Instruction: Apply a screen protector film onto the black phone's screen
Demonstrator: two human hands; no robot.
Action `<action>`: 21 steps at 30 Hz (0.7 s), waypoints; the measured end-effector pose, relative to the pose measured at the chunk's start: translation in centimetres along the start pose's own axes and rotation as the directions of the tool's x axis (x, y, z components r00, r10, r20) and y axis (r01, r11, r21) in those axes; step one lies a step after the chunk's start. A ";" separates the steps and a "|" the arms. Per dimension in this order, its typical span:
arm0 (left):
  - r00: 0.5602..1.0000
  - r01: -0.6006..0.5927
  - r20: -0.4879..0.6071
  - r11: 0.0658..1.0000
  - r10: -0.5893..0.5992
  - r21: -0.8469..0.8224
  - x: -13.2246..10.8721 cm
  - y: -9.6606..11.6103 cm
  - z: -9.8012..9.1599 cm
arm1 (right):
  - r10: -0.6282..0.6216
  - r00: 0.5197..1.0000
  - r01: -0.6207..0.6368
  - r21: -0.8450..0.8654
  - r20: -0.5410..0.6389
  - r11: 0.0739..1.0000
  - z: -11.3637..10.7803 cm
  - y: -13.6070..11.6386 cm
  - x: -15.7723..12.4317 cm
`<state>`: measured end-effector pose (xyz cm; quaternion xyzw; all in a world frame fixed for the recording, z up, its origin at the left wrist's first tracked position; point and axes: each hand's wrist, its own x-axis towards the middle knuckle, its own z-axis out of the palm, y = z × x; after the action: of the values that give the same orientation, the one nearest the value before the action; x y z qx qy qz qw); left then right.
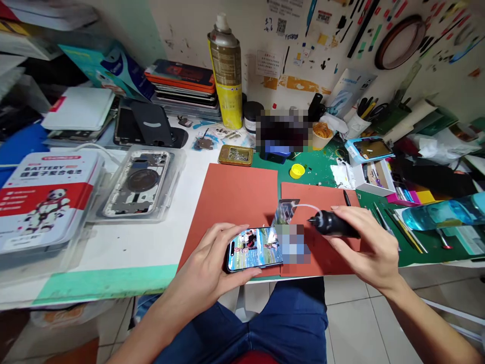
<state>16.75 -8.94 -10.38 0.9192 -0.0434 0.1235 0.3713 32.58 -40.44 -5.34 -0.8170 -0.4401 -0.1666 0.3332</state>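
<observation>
Smartphone (254,248), display side up, sits gripped in half-curled left hand (207,258) while right hand (369,242) wraps around black nozzle-tipped bottle (332,224) above red-brown mat (326,198).

The phone (253,248) is smooth and glossy in front, like glass, and the black bottle (337,225) looks like plastic with a soft sheen, above red mats (238,197) of an even, matt finish. The can (229,83) and the tin (235,163) look like metal (the can wearing glossy print), while the yellow cap (297,171) and the clear case (174,174) look like smooth plastic. The trousers (303,316) are matt cloth, the floor (348,326) smooth tile.
</observation>
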 end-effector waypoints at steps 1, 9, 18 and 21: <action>1.000 -0.003 -0.002 1.000 0.003 0.002 0.0 -0.1 0.0 | 0.109 0.992 -0.105 0.071 -0.059 0.992 -0.1 0.4 0.3; 1.000 -0.022 -0.014 1.000 0.022 0.012 -0.6 -1.0 0.6 | 0.482 0.841 -0.398 0.324 -0.245 0.858 2.4 8.0 8.1; 0.997 -0.060 0.044 0.994 0.056 0.094 -0.7 -0.9 0.4 | 0.644 0.756 -0.621 0.181 -0.119 0.763 8.0 13.5 12.2; 0.998 -0.051 0.052 0.993 0.046 0.102 -0.6 -0.8 0.4 | 0.608 0.774 -0.607 0.066 -0.173 0.792 5.8 10.9 9.5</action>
<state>16.33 -8.61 -11.34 0.9387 -0.0685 0.1119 0.3189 46.77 -34.86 -8.50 -0.8950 -0.1205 -0.1241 0.4111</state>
